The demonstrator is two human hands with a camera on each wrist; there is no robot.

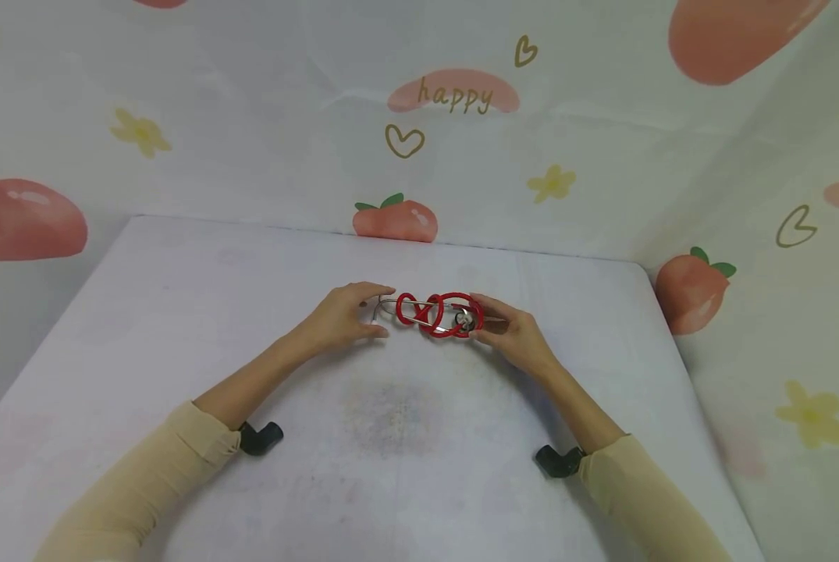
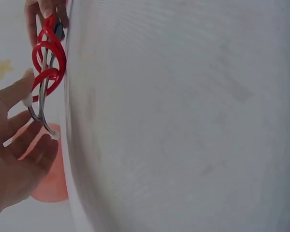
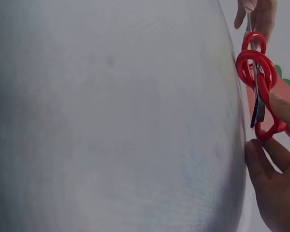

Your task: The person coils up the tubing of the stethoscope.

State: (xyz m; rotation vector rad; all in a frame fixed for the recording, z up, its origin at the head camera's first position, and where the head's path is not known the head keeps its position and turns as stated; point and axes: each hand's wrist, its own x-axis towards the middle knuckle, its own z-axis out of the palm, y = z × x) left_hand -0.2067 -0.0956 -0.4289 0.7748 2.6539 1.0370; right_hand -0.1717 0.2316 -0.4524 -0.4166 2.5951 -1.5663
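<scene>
Between the two hands is a linked piece of several shiny red loops [image 1: 435,311] around a long silver wire hook [image 1: 385,301]. Its wire end curves out on the left; the left wrist view shows small white tips [image 2: 54,136] there. My left hand [image 1: 339,318] holds this end, thumb on one side and fingers on the other. At the other end, my right hand [image 1: 516,334] pinches the outermost red loop [image 3: 266,136] between thumb and fingers. A short dark-and-metal part [image 3: 258,112] sits inside that loop. The loops overlap, so I cannot tell exactly how they link.
A white-covered table [image 1: 391,484] lies below the hands, with a greyish smudge in its middle. Behind and to the right stands a white backdrop [image 1: 279,101] printed with peaches, flowers and hearts. Dark wrist mounts [image 1: 261,439] show at both beige sleeves [image 1: 145,468].
</scene>
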